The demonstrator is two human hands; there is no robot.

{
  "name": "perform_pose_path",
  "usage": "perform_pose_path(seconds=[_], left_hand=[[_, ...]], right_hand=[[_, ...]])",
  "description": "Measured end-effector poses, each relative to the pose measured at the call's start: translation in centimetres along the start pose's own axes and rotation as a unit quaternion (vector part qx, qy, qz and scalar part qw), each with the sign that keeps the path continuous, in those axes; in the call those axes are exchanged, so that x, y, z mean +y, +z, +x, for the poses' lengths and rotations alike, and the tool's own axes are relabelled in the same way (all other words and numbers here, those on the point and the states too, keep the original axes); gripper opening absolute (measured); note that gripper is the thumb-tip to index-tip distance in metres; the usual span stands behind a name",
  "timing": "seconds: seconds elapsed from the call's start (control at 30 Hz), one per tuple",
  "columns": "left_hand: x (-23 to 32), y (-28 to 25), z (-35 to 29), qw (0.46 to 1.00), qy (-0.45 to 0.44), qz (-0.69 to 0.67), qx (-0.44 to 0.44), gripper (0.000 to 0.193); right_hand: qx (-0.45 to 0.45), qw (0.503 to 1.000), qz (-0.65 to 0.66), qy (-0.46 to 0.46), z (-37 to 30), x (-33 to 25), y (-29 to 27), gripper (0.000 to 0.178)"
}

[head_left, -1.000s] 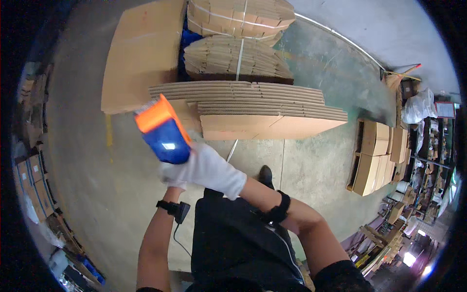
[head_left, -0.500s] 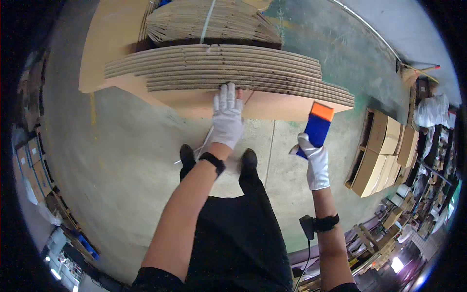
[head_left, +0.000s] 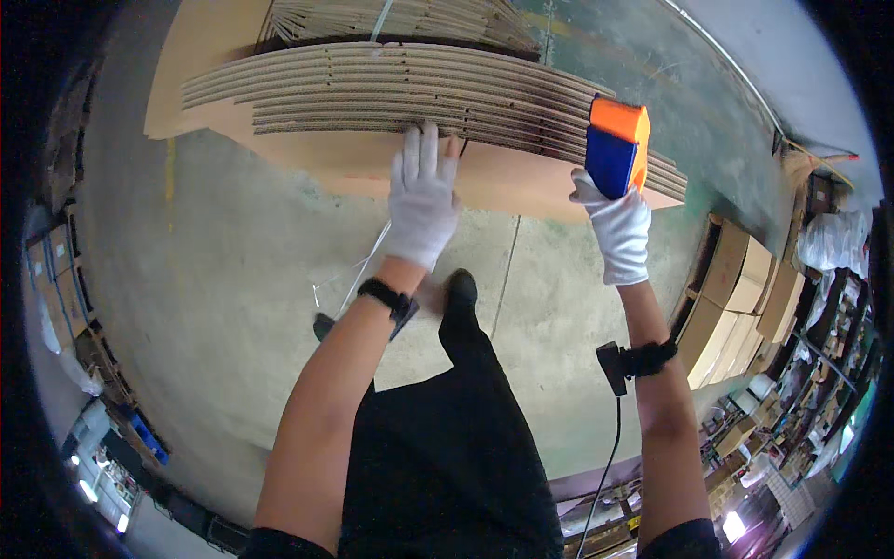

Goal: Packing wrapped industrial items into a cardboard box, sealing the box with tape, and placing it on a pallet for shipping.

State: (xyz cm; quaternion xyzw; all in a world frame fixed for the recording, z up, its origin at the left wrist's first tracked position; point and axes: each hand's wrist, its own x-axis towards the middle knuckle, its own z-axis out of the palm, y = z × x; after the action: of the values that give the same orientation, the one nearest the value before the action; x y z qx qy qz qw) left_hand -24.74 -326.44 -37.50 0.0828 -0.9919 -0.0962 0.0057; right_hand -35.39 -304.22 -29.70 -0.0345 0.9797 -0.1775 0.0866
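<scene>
A stack of flattened cardboard sheets (head_left: 372, 98), edges toward me, stands in front of my hands. My left hand (head_left: 423, 205), in a white glove with one bare fingertip, lies flat against the near side of the stack, fingers stretched out. In my right hand (head_left: 619, 224), also gloved, is a block-shaped blue-and-orange handheld tool (head_left: 611, 158), its orange end up against the right part of the stack's edges. Part of its grip is hidden by the glove.
Behind the stack lies more bundled cardboard (head_left: 438, 23) with a pale strap. Cardboard boxes (head_left: 731, 307) sit on a pallet at right, near cluttered shelves (head_left: 838, 326). A thin white strap (head_left: 368, 256) lies on the floor. A black cable (head_left: 605, 475) hangs from my right wrist device.
My right hand has raised the blue-and-orange tool up to the stack's edges and turned it. My left hand has shifted slightly up and left, fingers spreading. My feet have moved.
</scene>
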Motion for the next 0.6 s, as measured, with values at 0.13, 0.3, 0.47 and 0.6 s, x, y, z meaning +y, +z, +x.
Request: perform_pose_path(seconds=[0.13,0.3,0.47,0.6], left_hand=[[-1.6,1.4,1.4,0.997,0.029,-0.014,0.076,0.075],[-1.3,0.4,-1.1,0.99,0.039,-0.101,0.093,0.044],[-1.0,-2.0,-6.4,0.996,-0.045,-0.071,0.028,0.045],[-2.3,-2.9,-9.6,0.969,-0.134,-0.053,0.2,0.058]], right_hand=[[-0.039,0.986,0.158,0.041,-1.1,0.7,0.2,0.023],[0.045,0.996,0.04,-0.067,1.0,3.3,0.5,0.025],[0.007,0.944,-0.101,-0.313,0.1,0.4,0.5,0.061],[-0.009,0.906,-0.286,-0.312,-3.5,9.2,2.3,0.039]])
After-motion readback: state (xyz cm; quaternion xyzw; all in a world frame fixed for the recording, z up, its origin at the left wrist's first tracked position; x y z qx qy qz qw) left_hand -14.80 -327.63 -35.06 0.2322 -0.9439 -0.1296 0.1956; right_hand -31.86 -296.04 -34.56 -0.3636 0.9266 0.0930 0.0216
